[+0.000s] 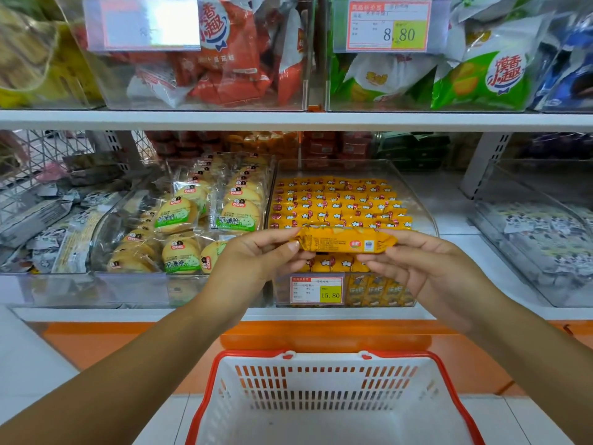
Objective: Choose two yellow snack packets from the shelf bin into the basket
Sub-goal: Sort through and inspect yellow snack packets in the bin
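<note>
At centre, left hand and right hand pinch a yellow packet before the clear bin on the white shelf — red-rimmed basket low in frame.

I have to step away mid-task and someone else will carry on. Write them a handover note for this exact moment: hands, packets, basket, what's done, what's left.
Left hand: pinches the left end of one yellow packet.
Right hand: pinches its right end.
The packet is held level in front of the clear shelf bin, where the other yellow packets lie in rows.
The basket sits below the hands; no packet shows in the part in view.
Done: first packet is out of the bin.
Left: put it in the basket, then take a second one and add it.
</note>
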Available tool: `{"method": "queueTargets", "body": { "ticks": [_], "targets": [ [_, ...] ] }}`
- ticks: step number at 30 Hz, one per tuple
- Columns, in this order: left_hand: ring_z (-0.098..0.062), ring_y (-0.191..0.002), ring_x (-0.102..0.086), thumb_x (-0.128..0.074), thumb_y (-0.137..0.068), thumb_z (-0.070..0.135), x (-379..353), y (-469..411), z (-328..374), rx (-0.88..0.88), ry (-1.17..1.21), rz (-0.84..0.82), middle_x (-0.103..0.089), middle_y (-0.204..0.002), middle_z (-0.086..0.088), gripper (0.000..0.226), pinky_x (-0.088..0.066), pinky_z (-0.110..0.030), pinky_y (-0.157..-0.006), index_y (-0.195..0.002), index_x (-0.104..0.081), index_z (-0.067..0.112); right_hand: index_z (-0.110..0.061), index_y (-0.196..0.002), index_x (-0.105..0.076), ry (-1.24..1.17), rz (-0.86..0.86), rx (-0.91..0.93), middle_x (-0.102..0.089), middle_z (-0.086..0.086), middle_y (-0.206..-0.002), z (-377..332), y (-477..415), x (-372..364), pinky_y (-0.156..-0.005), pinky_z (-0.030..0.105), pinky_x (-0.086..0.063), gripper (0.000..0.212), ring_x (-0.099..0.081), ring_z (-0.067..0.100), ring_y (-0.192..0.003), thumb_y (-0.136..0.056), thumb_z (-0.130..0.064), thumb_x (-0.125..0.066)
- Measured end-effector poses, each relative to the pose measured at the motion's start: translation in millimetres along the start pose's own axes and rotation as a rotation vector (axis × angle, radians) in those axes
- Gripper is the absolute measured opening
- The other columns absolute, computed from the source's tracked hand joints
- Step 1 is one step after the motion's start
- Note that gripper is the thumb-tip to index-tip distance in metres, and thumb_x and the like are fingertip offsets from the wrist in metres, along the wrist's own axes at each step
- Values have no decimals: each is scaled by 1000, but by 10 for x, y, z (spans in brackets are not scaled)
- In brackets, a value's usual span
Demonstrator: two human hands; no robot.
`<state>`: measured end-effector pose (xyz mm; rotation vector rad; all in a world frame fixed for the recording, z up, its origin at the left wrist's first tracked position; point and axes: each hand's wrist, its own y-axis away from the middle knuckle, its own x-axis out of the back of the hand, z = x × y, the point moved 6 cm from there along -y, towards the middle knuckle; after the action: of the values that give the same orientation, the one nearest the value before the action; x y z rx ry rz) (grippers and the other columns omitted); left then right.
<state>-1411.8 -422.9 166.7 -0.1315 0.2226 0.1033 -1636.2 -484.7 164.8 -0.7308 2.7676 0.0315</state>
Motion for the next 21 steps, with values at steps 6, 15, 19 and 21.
{"method": "queueTargets", "body": {
  "ticks": [6,15,19,21],
  "targets": [
    [-24,-87,-75,-71,-75,21,21,9,5,-12,-95,40,-77,-91,-12,20,-59,-22,-66,-94,-74,13,-2,-106,-66,116,68,24,-73,24,-103,-34,25,-1,-71,25,-61,32,-75,31,-91,-78,-18,-68],
    [-24,-76,-76,-59,-97,13,-32,34,-50,-67,-191,107,-75,-93,-8,17,-59,-24,-65,-81,-59,19,-19,-88,-62,299,176,126,-76,7,-104,-63,51,-55,-90,43,-55,8,-75,27,-93,-90,-13,-67],
    [-21,-74,-75,-63,-94,12,-47,45,-1,-118,-136,114,-77,-93,-5,7,-60,-26,-63,-98,-60,17,-33,-90,-64,312,183,182,-73,1,-112,-142,86,-86,-74,33,-61,22,-75,32,-83,-91,-11,-66],
    [-17,-77,-75,-63,-93,14,-47,51,13,-124,-164,142,-77,-91,-3,11,-59,-23,-62,-96,-70,22,-32,-90,-69,315,177,186,-74,4,-107,-138,95,-108,-73,31,-60,18,-75,31,-82,-91,-15,-65]
  ]
}}
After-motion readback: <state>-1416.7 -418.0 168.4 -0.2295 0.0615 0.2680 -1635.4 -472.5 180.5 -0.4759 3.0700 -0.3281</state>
